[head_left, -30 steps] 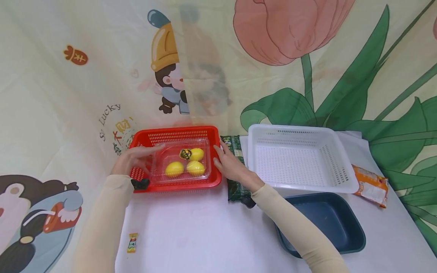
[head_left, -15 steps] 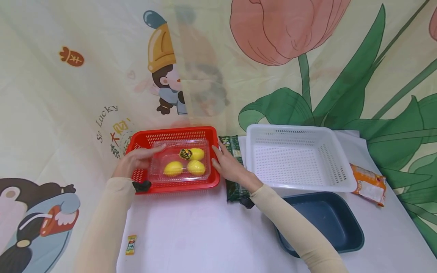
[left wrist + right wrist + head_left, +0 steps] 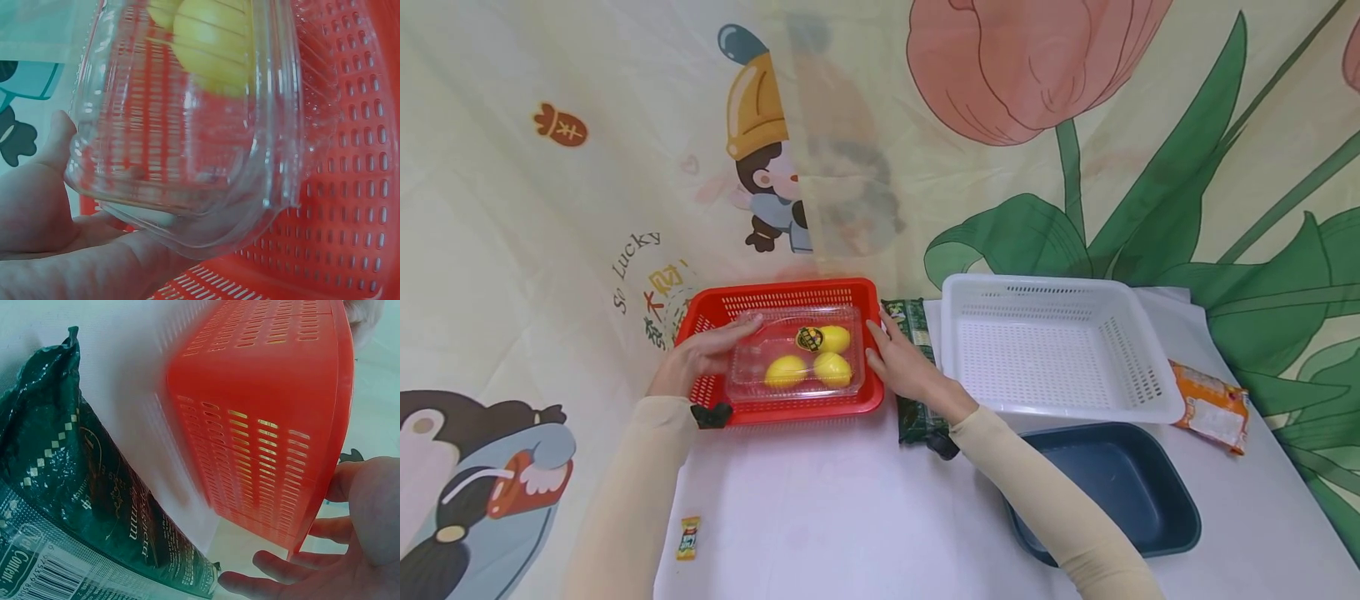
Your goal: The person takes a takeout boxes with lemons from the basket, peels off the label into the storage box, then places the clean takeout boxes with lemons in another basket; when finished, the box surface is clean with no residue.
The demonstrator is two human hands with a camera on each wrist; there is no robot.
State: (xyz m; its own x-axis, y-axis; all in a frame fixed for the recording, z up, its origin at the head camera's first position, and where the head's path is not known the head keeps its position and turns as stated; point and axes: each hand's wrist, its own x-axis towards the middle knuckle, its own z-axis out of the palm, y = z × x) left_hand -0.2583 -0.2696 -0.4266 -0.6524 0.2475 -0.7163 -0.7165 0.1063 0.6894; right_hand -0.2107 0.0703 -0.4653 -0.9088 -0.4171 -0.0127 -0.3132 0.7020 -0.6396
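Note:
A clear plastic fruit box point(image 3: 752, 379) with yellow lemons point(image 3: 832, 369) inside lies tilted in the red basket point(image 3: 820, 410). My left hand point(image 3: 700, 354) holds its left end. In the left wrist view the thumb point(image 3: 59, 137) lies along one side of the box, and the other fingers pass beneath its end, partly hidden. On the basket's right rim rests my right hand point(image 3: 906, 358). In the right wrist view its fingers point(image 3: 284, 567) are loosely extended at the rim, some reaching past the corner.
A green packet point(image 3: 913, 421) lies right of the red basket, beside a white basket point(image 3: 951, 367). Further right are a dark blue tub point(image 3: 1183, 525) and an orange packet point(image 3: 1213, 408). A small yellow-green sachet point(image 3: 688, 538) lies at the front left. A printed curtain point(image 3: 865, 100) hangs behind.
The fruit box and left hand shift only slightly within the basket. The right hand stays on the rim. The whole head view has drifted a little.

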